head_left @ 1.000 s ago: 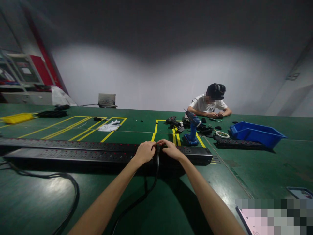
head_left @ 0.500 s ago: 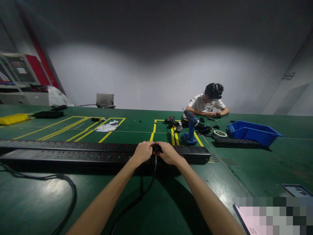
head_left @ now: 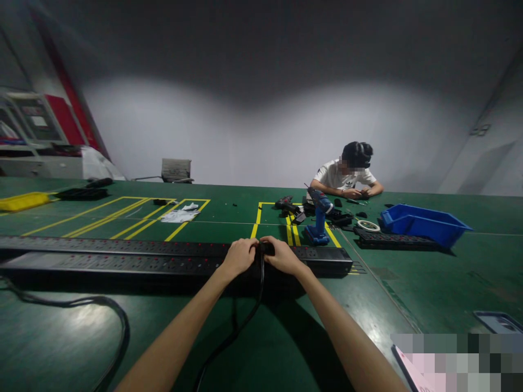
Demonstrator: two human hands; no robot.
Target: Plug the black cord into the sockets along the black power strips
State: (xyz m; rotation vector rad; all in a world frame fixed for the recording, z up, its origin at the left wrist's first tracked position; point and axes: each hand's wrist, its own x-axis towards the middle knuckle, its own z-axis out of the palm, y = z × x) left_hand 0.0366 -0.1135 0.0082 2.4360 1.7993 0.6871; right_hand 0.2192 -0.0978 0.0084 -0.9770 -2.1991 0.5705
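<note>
Left hand (head_left: 240, 257) and right hand (head_left: 283, 257) meet over two long black socket strips with red marks, one rear (head_left: 134, 247) and one front (head_left: 134, 263), lying side by side across the green table (head_left: 429, 272). Fingers of both hands narrow, closed on a small black connector (head_left: 262, 249), partly hidden by them; a black cable (head_left: 260, 294) hangs from it and curves toward the near edge. Whether the connector touches a strip: cannot tell.

Around: a second black cable (head_left: 122, 321) loops on the near left. Just beyond the rear strip, near its right end, a blue cordless drill (head_left: 317, 218) stands upright; a dark power tool (head_left: 285, 203) lies behind it among small black parts. Further right, a white ring (head_left: 368, 225), a short black socket strip (head_left: 392, 239) and a blue plastic bin (head_left: 425, 222). Left: crumpled white paper (head_left: 180, 213), yellow tray (head_left: 24, 201).

Surface: glossy, with yellow tape lines (head_left: 256, 220) and light glare. Room: pale wall (head_left: 245, 130), grey chair (head_left: 175, 170), red panel (head_left: 65, 120) at left; a person in a white shirt (head_left: 345, 177) leans at the far side.
</note>
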